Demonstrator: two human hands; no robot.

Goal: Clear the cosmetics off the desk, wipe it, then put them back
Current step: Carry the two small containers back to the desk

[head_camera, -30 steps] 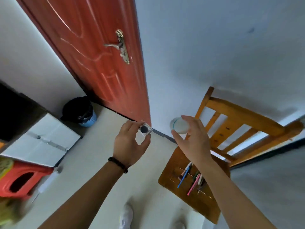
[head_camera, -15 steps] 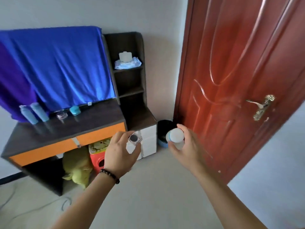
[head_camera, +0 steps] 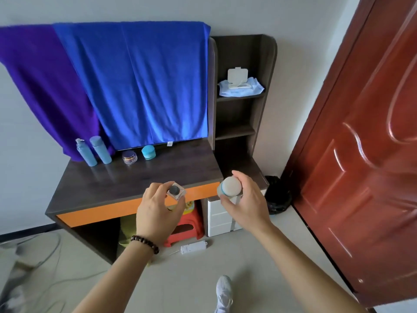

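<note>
- Cosmetics line the back edge of the surface (head_camera: 135,181), toward its back left corner: a blue pump bottle (head_camera: 85,152), a blue capped bottle (head_camera: 100,150), a clear jar (head_camera: 129,157) and a teal jar (head_camera: 148,152). All stand upright and close together, I'd guess to leave the middle free.
- The left hand (head_camera: 158,211) has its fingers curled round a small square glass bottle (head_camera: 176,192), dark cap up. It hangs in the air just short of the front edge.
- The right hand (head_camera: 246,206) wraps its fingers round a white-capped bottle (head_camera: 229,187), also upright, off the front right corner.
- Carried cap-up, each can go straight down on its base, one per hand.
- From the tidy row, I judge this to be the putting-back stage, with these two bound for the gap to the right of the teal jar.
- A pack of wipes (head_camera: 240,85) lies on the upper side shelf (head_camera: 241,97) beside the surface, handy for the wiping.
</note>
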